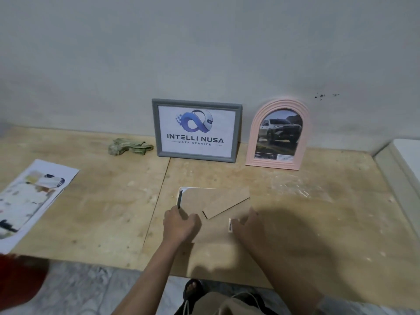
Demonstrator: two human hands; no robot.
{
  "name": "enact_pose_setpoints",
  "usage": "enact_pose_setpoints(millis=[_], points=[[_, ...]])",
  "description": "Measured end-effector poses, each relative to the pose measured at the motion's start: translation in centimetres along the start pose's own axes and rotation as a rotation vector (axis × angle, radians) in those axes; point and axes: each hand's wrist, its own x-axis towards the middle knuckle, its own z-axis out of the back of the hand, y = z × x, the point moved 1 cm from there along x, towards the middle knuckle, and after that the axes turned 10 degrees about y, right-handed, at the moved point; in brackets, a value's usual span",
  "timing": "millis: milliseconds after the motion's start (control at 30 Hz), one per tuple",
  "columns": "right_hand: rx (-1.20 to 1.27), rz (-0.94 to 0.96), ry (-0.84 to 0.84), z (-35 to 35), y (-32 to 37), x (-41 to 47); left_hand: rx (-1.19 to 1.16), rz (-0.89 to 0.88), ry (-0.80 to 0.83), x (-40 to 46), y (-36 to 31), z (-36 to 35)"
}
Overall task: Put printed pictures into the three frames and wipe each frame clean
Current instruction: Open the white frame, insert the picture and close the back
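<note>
— Grips? 
— Left hand (180, 223) pinches the face-down white frame's brown fibreboard backing (211, 203) at its left edge; right hand (246, 226) blurred, cannot tell. 
— Location? 
— Plywood worktop (318, 212), near edge. 
— Handling? 
— Likely light, stiff board; probably fragile glazing. Hold by edges.

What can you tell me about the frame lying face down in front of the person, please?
The face-down frame lies flat on the plywood table, near its front edge. Its brown fibreboard backing faces up, with a hinged stand flap across it. A white rim shows at the far left corner. Both hands touch its near edge: left hand, right hand.
</note>
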Motion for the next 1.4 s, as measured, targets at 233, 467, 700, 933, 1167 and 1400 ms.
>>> enact_pose_setpoints(millis=[233,467,700,933,1167,1400], points=[[-0.035,-0.001,-0.058,-2.9,1.4,0.8,0.098,-0.091,0.039,1.6,1.0,1.7],[-0.030,-0.012,-0.095,-3.9,1.4,1.2,0.181,-0.215,0.081,1.9,2.4,1.5],[-0.120,-0.028,-0.117,-4.6,0.7,1.4,0.361,-0.373,0.060,1.5,3.1,1.7],[-0.385,0.049,-0.077,-4.8,-0.4,1.3,0.825,-0.530,0.025,1.2,3.1,2.1],[-0.610,0.116,-0.013,-3.9,-0.8,1.5,1.010,-0.740,0.007,3.4,3.2,3.0],[-0.901,0.130,0.166,-0.1,0.9,3.2,1.056,-0.561,0.288,5.6,-0.6,4.9]])
